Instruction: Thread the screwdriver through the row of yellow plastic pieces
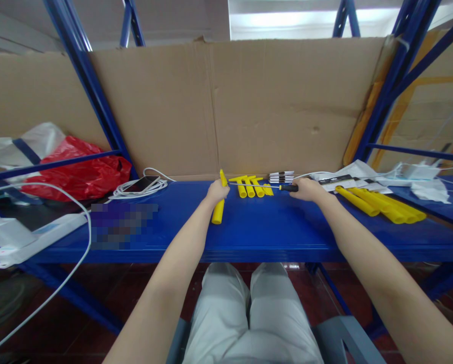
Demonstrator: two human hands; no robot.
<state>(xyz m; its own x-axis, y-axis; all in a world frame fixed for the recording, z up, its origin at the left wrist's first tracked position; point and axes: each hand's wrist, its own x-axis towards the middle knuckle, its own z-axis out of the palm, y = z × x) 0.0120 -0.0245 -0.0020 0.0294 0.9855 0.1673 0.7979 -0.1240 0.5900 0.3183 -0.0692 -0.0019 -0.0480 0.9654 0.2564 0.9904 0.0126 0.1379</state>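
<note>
The left hand (pixel 216 192) grips a smooth yellow plastic tube (pixel 219 205), tilted over the glossy blue metal shelf (pixel 272 232). The right hand (pixel 308 189) is closed around a black-handled screwdriver (pixel 288 187), its thin steel shaft pointing toward the tube. Short yellow T-shaped plastic pieces (pixel 251 186) lie just behind.

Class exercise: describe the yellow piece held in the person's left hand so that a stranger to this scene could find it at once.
Start at the blue shelf in front of the cardboard backing. Near its middle, the left hand grips one yellow tube. Unlike the yellow pieces lying flat behind and the pile at right, it stands tilted and alone.
</note>
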